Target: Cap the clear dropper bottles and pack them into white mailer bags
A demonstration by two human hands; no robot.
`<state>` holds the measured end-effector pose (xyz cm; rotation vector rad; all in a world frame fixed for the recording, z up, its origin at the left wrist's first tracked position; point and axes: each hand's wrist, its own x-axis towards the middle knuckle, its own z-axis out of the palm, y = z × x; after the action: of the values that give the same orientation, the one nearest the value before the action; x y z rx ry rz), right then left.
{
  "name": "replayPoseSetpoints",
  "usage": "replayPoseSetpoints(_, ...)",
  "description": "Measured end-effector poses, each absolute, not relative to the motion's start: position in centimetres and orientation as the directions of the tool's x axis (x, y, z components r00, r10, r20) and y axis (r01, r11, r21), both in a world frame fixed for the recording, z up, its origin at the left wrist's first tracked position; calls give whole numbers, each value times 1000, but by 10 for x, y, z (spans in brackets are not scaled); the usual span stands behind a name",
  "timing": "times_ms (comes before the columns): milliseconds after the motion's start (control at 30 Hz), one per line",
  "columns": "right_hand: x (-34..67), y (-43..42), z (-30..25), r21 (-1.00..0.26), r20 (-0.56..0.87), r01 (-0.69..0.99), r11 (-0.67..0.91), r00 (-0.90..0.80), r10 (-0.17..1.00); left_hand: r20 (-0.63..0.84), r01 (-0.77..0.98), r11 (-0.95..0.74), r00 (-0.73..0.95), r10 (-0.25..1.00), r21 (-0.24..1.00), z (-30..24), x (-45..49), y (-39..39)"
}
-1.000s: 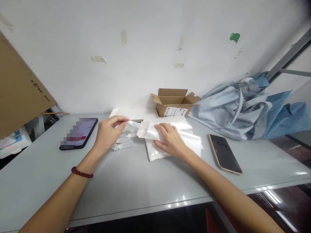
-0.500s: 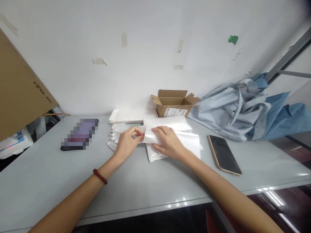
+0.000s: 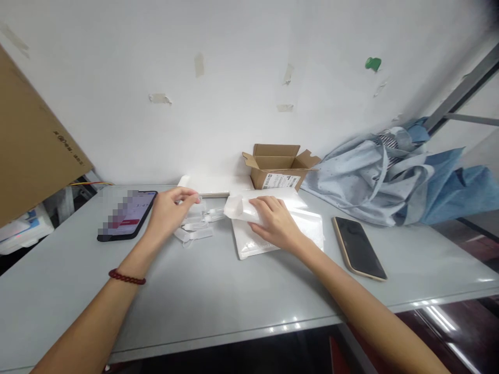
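My right hand [image 3: 278,221] grips a white padded envelope [image 3: 235,206], whose mouth gapes toward the left. More white padded envelopes [image 3: 251,245] lie beneath it on the table. To the left, my left hand [image 3: 168,212] is pinched closed over a group of small white translucent pieces [image 3: 198,234] with thin loops. Whether one of them is between its fingertips is hard to make out. A flat white stack [image 3: 220,185] lies against the wall just behind.
An open cardboard box [image 3: 278,166] stands at the back. One phone [image 3: 134,213] lies at left, another phone [image 3: 359,248] at right. Blue cloth bags [image 3: 374,176] are heaped at the back right. A large cardboard sheet [image 3: 35,135] leans at far left. The grey table's front edge [image 3: 218,343] runs below.
My left hand has moved left, off the envelope's mouth to the small white pieces. The envelope's mouth now stands open. My right hand has stayed on the envelope.
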<state>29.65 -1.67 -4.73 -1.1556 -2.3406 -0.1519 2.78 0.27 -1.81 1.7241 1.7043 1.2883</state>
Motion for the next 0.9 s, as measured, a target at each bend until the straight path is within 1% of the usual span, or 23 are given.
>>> replayPoseSetpoints(100, 300, -14, -46, -117, 545, 786, 607, -460, 701, 315, 618, -112, -229, 921, 778, -20, 1, 15)
replayPoseSetpoints(167, 301, -13, -46, -119, 570, 788, 604, -444, 692, 330, 703, -84, -222, 917, 707, -23, -11, 21)
replayPoseSetpoints(233, 301, -13, -47, -125, 589, 786, 605, -432, 683, 342, 770, -84, -181, 922, 632, -25, -17, 25)
replayPoseSetpoints(300, 301, -13, -47, -126, 604, 784, 608, -426, 674, 285, 776, -95, -112, 952, 623, -25, -16, 24)
replayPoseSetpoints(367, 301, -14, -47, -117, 612, 780, 615, -431, 663, 162, 737, -109, -1, 987, 667, -24, -11, 20)
replayPoseSetpoints(433, 300, -14, -47, -109, 607, 779, 618, -440, 662, 60, 715, -139, 134, 989, 685, -23, -2, 14)
replayPoseSetpoints(533, 298, -15, -47, -110, 573, 782, 614, -455, 681, 37, 761, -226, 257, 966, 608, -21, 10, 6)
replayPoseSetpoints(600, 298, -15, -47, -107, 554, 783, 613, -464, 691, 57, 796, -259, 273, 960, 548, -21, 16, 3)
replayPoseSetpoints(667, 297, -15, -48, -101, 549, 784, 613, -470, 692, 68, 812, -268, 273, 959, 518, -22, 20, 1)
replayPoseSetpoints(833, 297, -15, -49, -85, 534, 785, 613, -484, 694, 39, 818, -254, 274, 961, 516, -24, 23, 2)
replayPoseSetpoints(900, 297, -15, -49, -75, 521, 787, 612, -493, 697, 35, 808, -248, 272, 962, 535, -21, 22, 1)
